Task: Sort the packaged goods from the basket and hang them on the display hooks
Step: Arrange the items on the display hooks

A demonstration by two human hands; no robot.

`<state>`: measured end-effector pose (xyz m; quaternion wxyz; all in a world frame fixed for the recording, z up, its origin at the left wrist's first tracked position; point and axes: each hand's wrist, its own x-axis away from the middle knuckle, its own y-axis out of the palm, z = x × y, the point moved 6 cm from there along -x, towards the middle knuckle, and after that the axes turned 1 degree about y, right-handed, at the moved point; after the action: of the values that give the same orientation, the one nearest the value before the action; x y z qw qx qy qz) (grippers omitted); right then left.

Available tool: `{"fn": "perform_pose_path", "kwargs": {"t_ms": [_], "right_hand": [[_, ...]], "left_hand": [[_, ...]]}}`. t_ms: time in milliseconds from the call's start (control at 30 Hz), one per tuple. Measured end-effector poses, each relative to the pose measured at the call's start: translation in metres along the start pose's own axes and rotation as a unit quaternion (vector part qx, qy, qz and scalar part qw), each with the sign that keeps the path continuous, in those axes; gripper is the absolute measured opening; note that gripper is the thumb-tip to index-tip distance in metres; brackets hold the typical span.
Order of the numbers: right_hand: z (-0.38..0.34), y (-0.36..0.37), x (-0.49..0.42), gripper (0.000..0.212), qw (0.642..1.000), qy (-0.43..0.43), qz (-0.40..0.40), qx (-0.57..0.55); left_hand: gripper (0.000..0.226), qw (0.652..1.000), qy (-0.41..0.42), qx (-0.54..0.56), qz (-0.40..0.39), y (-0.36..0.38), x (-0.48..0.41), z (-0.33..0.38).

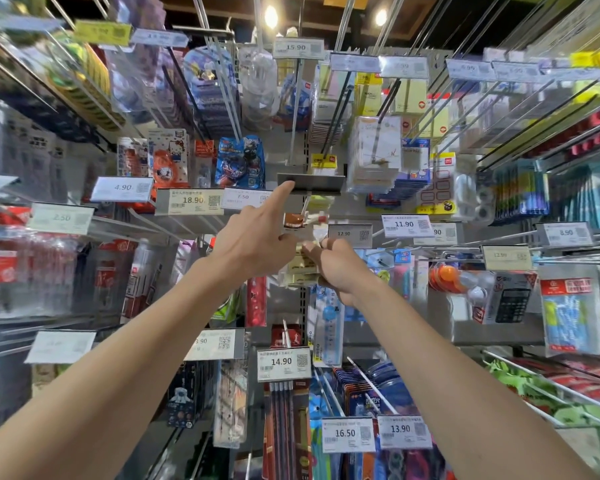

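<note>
Both my arms reach up to a display hook at the middle of the rack. My left hand (257,233) points its index finger up, and the fingertip touches the underside of a grey price-tag holder (314,183) at the hook's front end. Its other fingers are curled. Just to the right, my right hand (336,263) pinches the top of a clear pack of pale yellow goods (300,268) that hangs below it between the two hands. A brown and white packet (295,220) hangs on the hook behind. The basket is out of view.
Packed hooks with stationery and toys surround the spot on all sides. Price tags stick out toward me: 18.90 (192,200) at the left, 12.90 (349,234) and 11.90 (406,225) at the right, 14.90 (283,363) below. Long bare hook rods jut out above.
</note>
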<state>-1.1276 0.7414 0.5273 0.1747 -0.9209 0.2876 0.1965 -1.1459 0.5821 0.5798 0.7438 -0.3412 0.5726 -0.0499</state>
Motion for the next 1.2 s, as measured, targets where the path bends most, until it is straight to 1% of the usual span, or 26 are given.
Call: {"fn": "perform_pose_path", "kwargs": {"t_ms": [67, 100, 233, 300, 367, 400, 467, 533, 567, 700, 800, 900, 933, 1000, 1067, 1133, 1200], "right_hand": [[0.003, -0.002, -0.001, 0.026, 1.0, 0.01, 0.017, 0.0], [0.005, -0.003, -0.001, 0.028, 0.999, 0.015, 0.03, -0.001], [0.023, -0.009, -0.001, 0.056, 0.997, 0.033, 0.067, 0.021], [0.034, -0.01, 0.005, 0.06, 0.996, 0.036, 0.075, 0.032], [0.041, -0.012, 0.015, 0.059, 0.992, 0.038, 0.092, 0.072], [0.045, -0.013, 0.02, 0.058, 0.989, 0.039, 0.101, 0.102], [0.054, -0.014, 0.03, 0.053, 0.98, 0.039, 0.106, 0.161], [0.063, -0.014, 0.039, 0.044, 0.976, 0.026, 0.093, 0.195], [0.068, -0.013, 0.043, 0.042, 0.976, 0.02, 0.083, 0.2], [0.076, -0.013, 0.05, 0.027, 0.971, 0.0, 0.051, 0.232], [0.076, -0.014, 0.036, 0.029, 0.965, 0.023, 0.033, 0.26], [0.074, -0.005, 0.025, 0.035, 0.953, 0.065, -0.029, 0.295], [0.074, -0.001, 0.024, 0.034, 0.948, 0.081, -0.05, 0.304], [0.073, 0.004, 0.027, 0.023, 0.937, 0.107, -0.087, 0.322], [0.063, 0.004, 0.03, 0.019, 0.915, 0.137, -0.152, 0.349], [0.042, 0.005, 0.039, 0.022, 0.888, 0.162, -0.236, 0.361], [0.009, 0.002, 0.048, 0.025, 0.862, 0.182, -0.298, 0.368]], "left_hand": [[0.088, 1.0, 0.001, 0.002, 0.0, 0.003, 0.002, -0.001], [0.088, 1.0, 0.0, 0.003, -0.001, 0.005, 0.003, -0.002], [0.085, 1.0, 0.002, 0.006, 0.001, 0.015, 0.009, -0.009], [0.082, 1.0, 0.007, 0.017, -0.002, 0.021, 0.015, -0.012], [0.075, 0.999, 0.019, 0.036, 0.002, 0.03, 0.024, -0.015], [0.068, 0.999, 0.025, 0.037, 0.007, 0.035, 0.028, -0.017], [0.045, 0.999, 0.029, 0.036, 0.008, 0.046, 0.038, -0.026], [0.025, 0.999, 0.017, 0.046, -0.017, 0.062, 0.047, -0.037], [0.018, 0.998, 0.007, 0.048, -0.033, 0.069, 0.05, -0.044], [0.021, 0.995, -0.018, 0.043, -0.089, 0.088, 0.06, -0.059], [0.018, 0.987, -0.037, 0.056, -0.147, 0.099, 0.056, -0.068], [0.015, 0.971, -0.071, 0.044, -0.222, 0.1, 0.047, -0.072], [0.013, 0.967, -0.079, 0.032, -0.24, 0.098, 0.044, -0.073], [0.014, 0.955, -0.1, 0.02, -0.279, 0.092, 0.044, -0.072], [0.016, 0.934, -0.134, 0.03, -0.331, 0.082, 0.043, -0.068], [0.012, 0.91, -0.159, 0.039, -0.38, 0.065, 0.045, -0.059], [0.018, 0.885, -0.175, 0.035, -0.431, 0.041, 0.045, -0.048]]}}
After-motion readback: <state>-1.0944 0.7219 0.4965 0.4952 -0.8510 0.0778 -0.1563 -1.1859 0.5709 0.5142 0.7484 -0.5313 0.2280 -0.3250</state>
